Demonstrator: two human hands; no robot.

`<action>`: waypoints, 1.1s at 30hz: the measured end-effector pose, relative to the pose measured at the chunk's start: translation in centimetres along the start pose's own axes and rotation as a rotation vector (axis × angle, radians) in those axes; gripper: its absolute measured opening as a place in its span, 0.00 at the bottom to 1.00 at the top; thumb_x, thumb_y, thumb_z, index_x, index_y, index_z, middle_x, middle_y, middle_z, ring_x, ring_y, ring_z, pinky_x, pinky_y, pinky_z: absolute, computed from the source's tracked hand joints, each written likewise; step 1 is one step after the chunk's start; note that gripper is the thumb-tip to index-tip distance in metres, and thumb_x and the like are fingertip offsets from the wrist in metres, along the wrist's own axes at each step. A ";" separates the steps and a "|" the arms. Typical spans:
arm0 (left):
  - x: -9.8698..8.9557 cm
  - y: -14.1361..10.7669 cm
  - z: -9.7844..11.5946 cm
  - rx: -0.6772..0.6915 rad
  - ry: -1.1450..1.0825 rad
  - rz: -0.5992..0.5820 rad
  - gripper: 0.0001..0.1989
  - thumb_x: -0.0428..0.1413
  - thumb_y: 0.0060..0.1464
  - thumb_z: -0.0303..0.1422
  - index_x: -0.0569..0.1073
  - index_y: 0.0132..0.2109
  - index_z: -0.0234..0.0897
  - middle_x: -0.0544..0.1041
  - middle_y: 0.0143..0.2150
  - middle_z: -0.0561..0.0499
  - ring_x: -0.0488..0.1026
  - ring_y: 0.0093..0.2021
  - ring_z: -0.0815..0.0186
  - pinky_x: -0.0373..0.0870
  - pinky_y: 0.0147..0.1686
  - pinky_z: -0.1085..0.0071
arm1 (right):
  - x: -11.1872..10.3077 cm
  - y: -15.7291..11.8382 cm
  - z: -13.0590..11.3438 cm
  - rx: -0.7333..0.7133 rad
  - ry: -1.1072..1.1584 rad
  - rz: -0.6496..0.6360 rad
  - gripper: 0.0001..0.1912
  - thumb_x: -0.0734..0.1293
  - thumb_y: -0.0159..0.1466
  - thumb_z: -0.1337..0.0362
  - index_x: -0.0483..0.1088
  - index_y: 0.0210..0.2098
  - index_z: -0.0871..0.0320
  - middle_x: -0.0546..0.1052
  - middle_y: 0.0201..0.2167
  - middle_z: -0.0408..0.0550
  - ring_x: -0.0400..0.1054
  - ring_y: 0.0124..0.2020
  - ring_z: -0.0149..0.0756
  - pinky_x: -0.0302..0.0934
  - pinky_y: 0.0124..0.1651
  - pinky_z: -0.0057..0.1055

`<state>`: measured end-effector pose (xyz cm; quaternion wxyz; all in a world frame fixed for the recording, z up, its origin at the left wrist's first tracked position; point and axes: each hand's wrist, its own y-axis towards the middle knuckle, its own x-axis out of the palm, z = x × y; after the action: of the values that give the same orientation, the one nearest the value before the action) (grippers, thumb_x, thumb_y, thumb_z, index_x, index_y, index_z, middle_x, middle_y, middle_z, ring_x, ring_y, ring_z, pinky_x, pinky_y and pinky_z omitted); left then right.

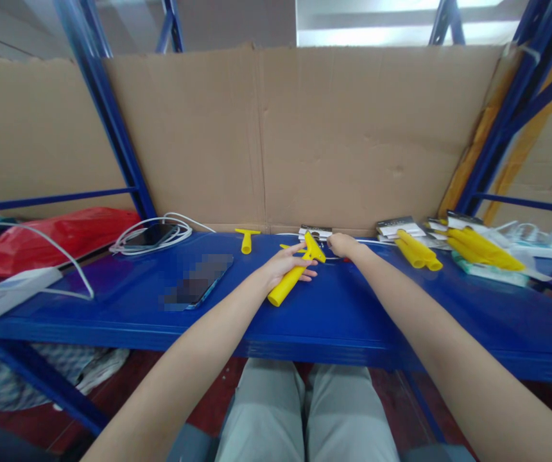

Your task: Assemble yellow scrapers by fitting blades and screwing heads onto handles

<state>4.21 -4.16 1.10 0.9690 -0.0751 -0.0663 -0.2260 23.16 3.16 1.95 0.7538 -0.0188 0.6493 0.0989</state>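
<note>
In my left hand (291,264) is a yellow T-shaped tool (287,286), its wide head up and to the right, its round handle pointing down toward me. My right hand (341,244) reaches to the back of the blue table, beside a small stack of black-and-white cards (315,232); its fingers are bent and what they hold, if anything, is hidden. Part of another yellow piece shows behind my left hand. A smaller yellow T-shaped piece (247,240) stands apart near the cardboard wall.
The blue table (343,321) holds a phone (199,282), coiled white cable (182,226) and a red bag (64,234) on the left. Yellow handles (415,250), more yellow pieces (485,249) and card packs lie on the right. Cardboard (324,141) stands behind, between blue posts.
</note>
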 end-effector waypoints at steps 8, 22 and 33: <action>-0.1 0.0 -0.1 0.008 -0.012 -0.035 0.40 0.54 0.49 0.17 0.48 0.66 0.40 0.78 0.39 0.42 0.78 0.28 0.62 0.75 0.27 0.70 | 0.8 1.0 0.7 0.021 0.013 -0.050 0.18 0.60 0.60 0.74 0.71 0.49 0.70 0.76 0.44 0.66 0.70 0.48 0.46 0.61 0.47 0.28; -0.1 0.0 -0.1 0.010 0.084 -0.068 0.40 0.56 0.48 0.18 0.50 0.66 0.39 0.76 0.45 0.38 0.77 0.28 0.64 0.75 0.31 0.69 | 0.4 0.0 1.3 0.008 0.119 -0.092 0.15 0.60 0.61 0.72 0.74 0.43 0.65 0.79 0.36 0.57 0.73 0.38 0.40 0.62 0.40 0.26; -0.1 -0.1 -0.2 0.026 0.088 -0.066 0.41 0.58 0.47 0.19 0.51 0.66 0.38 0.77 0.43 0.39 0.78 0.29 0.63 0.76 0.30 0.69 | -2.3 -2.0 0.7 -0.023 0.192 -0.010 0.13 0.57 0.60 0.73 0.73 0.34 0.68 0.77 0.30 0.53 0.67 0.27 0.34 0.56 0.29 0.25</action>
<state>4.10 -4.20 0.91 0.9638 -0.0502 -0.0290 -0.2601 23.89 1.00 4.15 0.6884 -0.0402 0.7172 0.1005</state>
